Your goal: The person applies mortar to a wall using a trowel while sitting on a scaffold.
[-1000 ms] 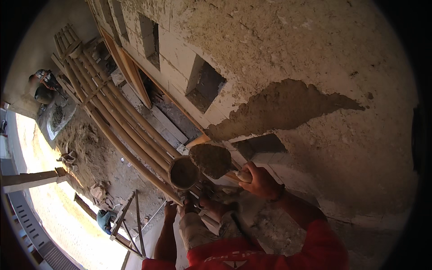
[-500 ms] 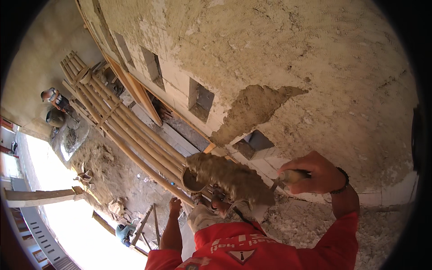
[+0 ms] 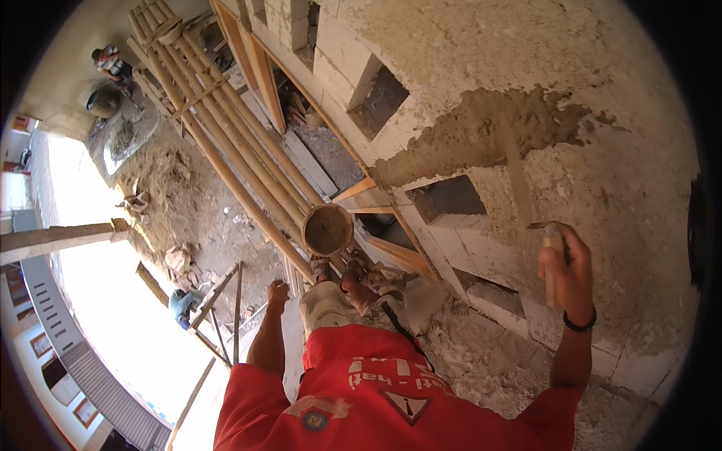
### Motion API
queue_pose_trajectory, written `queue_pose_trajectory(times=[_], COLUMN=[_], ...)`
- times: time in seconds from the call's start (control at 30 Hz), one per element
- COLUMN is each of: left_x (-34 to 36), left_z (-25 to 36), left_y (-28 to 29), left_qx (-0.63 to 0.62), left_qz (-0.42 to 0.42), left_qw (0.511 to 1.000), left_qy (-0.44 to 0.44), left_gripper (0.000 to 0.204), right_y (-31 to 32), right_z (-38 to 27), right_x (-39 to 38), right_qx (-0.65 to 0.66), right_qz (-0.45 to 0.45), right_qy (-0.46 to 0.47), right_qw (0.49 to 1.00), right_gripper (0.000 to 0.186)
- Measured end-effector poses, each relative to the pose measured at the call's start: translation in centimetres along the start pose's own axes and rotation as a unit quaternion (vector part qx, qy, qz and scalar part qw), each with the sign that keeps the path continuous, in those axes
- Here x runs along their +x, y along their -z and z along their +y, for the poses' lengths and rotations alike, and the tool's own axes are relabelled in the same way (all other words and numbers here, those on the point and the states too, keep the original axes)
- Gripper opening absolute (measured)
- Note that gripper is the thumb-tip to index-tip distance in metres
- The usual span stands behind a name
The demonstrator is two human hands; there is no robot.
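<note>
My right hand (image 3: 571, 270) grips the wooden handle of a trowel (image 3: 552, 248) close to the rough wall; the blade is edge-on or blurred. Above it, a band of wet grey mortar (image 3: 474, 135) lies on the pale block-and-plaster wall (image 3: 602, 195), beside square openings (image 3: 451, 197). My left hand (image 3: 277, 293) hangs left of my legs, fingers loosely bent and apart, with nothing visible in them. A round mortar-stained bucket (image 3: 328, 229) sits on the bamboo-pole platform (image 3: 226, 165) just beyond my feet (image 3: 353, 284).
The platform runs along the wall above a dirt floor with a sand heap (image 3: 162, 177). A co-worker (image 3: 111, 64) stands by a dark drum (image 3: 103, 100) and a mixing patch; another person (image 3: 180, 307) bends near a timber frame (image 3: 218, 301). A beam (image 3: 53, 240) crosses at left.
The mortar-loaded trowel has moved up and right to the wall, and its load is gone from it. The mortar band looks lumpier at its right end. The view has shifted.
</note>
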State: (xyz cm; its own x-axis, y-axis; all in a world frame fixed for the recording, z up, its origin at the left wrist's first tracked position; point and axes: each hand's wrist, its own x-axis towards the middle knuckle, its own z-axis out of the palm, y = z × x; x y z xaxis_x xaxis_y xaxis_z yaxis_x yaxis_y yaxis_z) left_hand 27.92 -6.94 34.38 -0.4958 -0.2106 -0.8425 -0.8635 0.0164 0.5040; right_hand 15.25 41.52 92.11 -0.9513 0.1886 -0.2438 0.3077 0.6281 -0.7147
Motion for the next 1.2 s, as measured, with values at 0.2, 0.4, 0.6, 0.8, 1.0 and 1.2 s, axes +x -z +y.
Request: queue_pose_trajectory(times=[0.2,0.4,0.6,0.8,1.0,1.2], left_x=[-2.5,-4.1,-0.2,0.4,2.7,2.7], left_z=[2.3,2.0,-7.7,-7.5,-9.5,-10.1], left_y=[-3.1,-9.5,-17.4,-21.6,-23.2,-23.4], left_qx=[-0.035,-0.055,-0.255,-0.219,-0.203,-0.114], left_qz=[-0.047,-0.114,-0.247,-0.307,-0.3,-0.306], left_qw=[0.998,0.991,0.934,0.926,0.932,0.945], left_qy=[-0.007,-0.037,0.03,0.001,-0.011,-0.011], left_gripper=[0.048,0.042,0.037,0.041,0.04,0.041], right_y=[-17.4,-36.5,-47.2,-57.6,-65.6,-71.1], right_z=[12.3,29.8,40.2,50.7,55.1,55.5], right_x=[6.1,10.7,14.7,20.4,22.2,21.2], right_qx=[-0.039,-0.174,-0.268,-0.317,-0.336,-0.254], right_qz=[-0.22,-0.319,-0.304,-0.314,-0.351,-0.342], right_qy=[-0.107,-0.035,0.003,-0.027,-0.002,-0.023], right_qw=[0.969,0.931,0.914,0.895,0.874,0.905], right_gripper=[0.047,0.043,0.034,0.031,0.034,0.037])
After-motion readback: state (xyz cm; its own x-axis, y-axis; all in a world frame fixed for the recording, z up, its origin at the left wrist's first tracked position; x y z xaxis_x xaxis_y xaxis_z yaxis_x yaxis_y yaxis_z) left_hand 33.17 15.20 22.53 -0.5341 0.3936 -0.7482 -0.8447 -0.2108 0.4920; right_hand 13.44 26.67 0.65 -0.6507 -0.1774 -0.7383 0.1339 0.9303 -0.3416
